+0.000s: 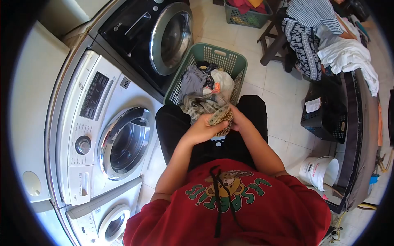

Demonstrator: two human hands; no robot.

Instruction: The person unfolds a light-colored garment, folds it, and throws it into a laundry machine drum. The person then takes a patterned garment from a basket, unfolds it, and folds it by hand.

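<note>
Both hands are at a thin grey-beige patterned cloth (pixel 204 104) with a brown woven-looking border, above my lap. My left hand (pixel 205 128) grips the border, its thumb lying across the fabric. From the other side my right hand (pixel 239 118) holds the same cloth, its fingers partly hidden behind it. The cloth's far end hangs over a green perforated laundry basket (pixel 242 67) in front of my knees. In the basket lie a grey garment (pixel 193 80), a cream-white cloth (pixel 223 82) and dark printed fabric with orange patches.
To the left stand a white front-loading washing machine (pixel 94 135) and a black one (pixel 135 30) with its round door ajar. Another basket (pixel 248 18) is at the top. On the right are a seated person (pixel 314 24), a dark basket (pixel 324 117) and a white bucket (pixel 316 170).
</note>
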